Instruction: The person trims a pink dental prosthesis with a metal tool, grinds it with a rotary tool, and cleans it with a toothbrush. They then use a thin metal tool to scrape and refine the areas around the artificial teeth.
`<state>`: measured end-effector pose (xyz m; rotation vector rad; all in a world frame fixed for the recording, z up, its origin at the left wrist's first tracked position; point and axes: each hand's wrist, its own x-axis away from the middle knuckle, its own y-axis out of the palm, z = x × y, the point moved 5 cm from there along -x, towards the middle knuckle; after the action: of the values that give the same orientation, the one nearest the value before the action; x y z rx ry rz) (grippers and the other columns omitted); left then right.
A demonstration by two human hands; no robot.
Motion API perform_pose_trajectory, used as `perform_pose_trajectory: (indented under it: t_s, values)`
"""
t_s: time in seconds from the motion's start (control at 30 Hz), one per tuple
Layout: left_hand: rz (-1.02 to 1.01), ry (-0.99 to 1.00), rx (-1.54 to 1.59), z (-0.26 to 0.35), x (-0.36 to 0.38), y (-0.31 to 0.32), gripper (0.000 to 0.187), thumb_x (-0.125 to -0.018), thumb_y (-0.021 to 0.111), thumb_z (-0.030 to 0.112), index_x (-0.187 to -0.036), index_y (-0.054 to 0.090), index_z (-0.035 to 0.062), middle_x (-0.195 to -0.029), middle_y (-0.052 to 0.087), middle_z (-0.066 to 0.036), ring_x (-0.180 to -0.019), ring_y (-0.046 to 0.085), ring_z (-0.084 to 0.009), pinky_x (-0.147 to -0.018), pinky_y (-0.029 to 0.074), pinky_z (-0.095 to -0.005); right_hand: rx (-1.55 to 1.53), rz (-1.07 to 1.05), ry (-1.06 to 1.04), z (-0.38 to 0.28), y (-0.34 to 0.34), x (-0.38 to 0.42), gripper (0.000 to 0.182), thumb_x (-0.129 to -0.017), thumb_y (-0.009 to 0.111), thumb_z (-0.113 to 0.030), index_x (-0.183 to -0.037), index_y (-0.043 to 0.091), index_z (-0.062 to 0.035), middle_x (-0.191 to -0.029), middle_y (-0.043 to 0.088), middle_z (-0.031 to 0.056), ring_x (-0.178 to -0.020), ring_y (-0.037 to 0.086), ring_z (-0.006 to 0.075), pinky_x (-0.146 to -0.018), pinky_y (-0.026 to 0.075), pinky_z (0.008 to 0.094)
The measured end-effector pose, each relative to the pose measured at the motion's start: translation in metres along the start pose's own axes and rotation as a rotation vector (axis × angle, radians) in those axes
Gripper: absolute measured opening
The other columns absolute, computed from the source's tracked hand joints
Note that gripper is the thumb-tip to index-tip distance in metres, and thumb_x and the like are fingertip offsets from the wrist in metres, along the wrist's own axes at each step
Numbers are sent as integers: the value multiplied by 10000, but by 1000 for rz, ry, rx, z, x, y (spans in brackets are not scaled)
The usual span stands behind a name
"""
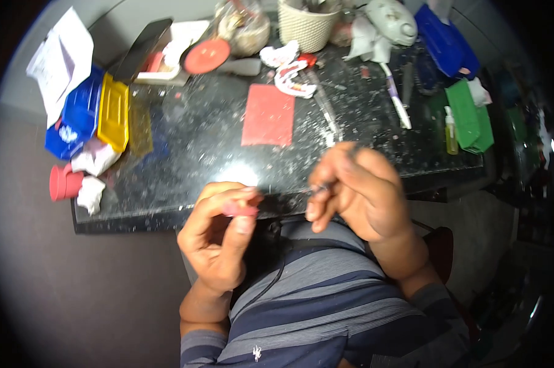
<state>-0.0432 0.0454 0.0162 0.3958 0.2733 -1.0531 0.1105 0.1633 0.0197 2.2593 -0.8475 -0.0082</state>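
Observation:
My left hand (pixel 215 230) is closed in a pinch on a small pink piece (pixel 240 209), held in front of the table's near edge. The piece looks like wax, but its exact shape is blurred. Across from it, my right hand (pixel 366 193) has its fingers curled around a thin dark tool (pixel 321 187), whose tip points toward the left hand. Motion smears the tool, so its kind does not show. Beyond the hands, a flat pink wax sheet (pixel 268 116) lies on the black speckled tabletop (pixel 197 135).
White dental casts with pink parts (pixel 295 81) sit behind the sheet. A cream pot (pixel 307 27) stands at the back. Blue and yellow bins (pixel 113 113) are at left, near a red cup (pixel 65 183). A toothbrush-like white tool (pixel 395 98), yellow vial (pixel 451 132) and green bin (pixel 470 116) are right.

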Motion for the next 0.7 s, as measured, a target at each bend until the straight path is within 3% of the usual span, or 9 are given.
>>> perform_pose_trajectory:
  t_s: [0.07,0.17,0.27,0.4,0.47,0.53,0.6,0.67,0.7]
  values:
    - [31,-41,-21,-1,0,-4,128,-901,631,47,-986,618,-49,-1045,608,-179,-928,601,-206,-817,493,-312,-235,-71,169,15,-12,-14,338,-1016,514,-302,-1001,576,29,-883,646,159,-766,695,250,-645,600,355]
    - [68,-12,-47,0,-2,-2,139,-909,637,80,-987,616,-33,-1049,604,-180,-920,603,-209,-797,488,-292,-283,-47,219,26,-14,-30,386,-1017,503,-350,-1062,581,26,-939,644,138,-858,686,234,-673,598,350]
    - [69,0,-35,0,0,-4,160,-904,643,79,-1015,609,-32,-1048,615,-189,-926,621,-227,-805,494,-302,-273,-114,200,16,-10,-35,458,-1019,493,-357,-1186,550,65,-1050,659,191,-888,685,255,-704,600,364]
    - [126,-28,-63,3,0,-6,216,-905,634,148,-1027,595,-26,-1006,642,-188,-910,630,-263,-840,473,-358,-196,-146,275,-1,-11,-26,460,-1005,525,-327,-1208,555,85,-1054,673,223,-847,696,271,-680,601,370]
    - [122,-24,-39,1,0,-9,231,-897,650,144,-1045,595,-25,-999,653,-194,-912,642,-281,-843,499,-400,359,-130,21,-32,-20,-17,405,-980,570,-289,-1122,616,87,-990,692,227,-742,702,287,-624,600,384]
    - [100,-42,60,2,0,-10,210,-893,656,102,-1046,591,-26,-996,650,-194,-921,647,-285,-809,528,-412,866,235,-344,-81,-53,-8,384,-936,638,-300,-944,673,82,-837,708,199,-635,690,274,-552,574,369]
    - [106,-57,67,2,-1,-11,203,-894,654,77,-1054,586,-27,-999,651,-202,-910,654,-289,-796,539,-414,1533,863,-320,-130,-103,-1,343,-884,693,-291,-773,682,33,-649,675,132,-531,645,163,-488,518,296]
    - [94,-82,70,0,-4,-10,199,-894,652,53,-1062,581,-27,-1002,652,-210,-900,661,-293,-783,549,-416,1522,966,8,-146,-134,-8,413,-854,731,-328,-628,607,-5,-578,637,110,-462,609,155,-428,463,284]
    - [83,-83,106,-3,-6,-8,199,-898,645,38,-1072,574,-28,-1006,656,-220,-875,667,-293,-782,552,-415,1515,966,12,-149,-138,-14,413,-854,731,-328,-628,607,-5,-578,637,110,-462,609,155,-428,463,284]
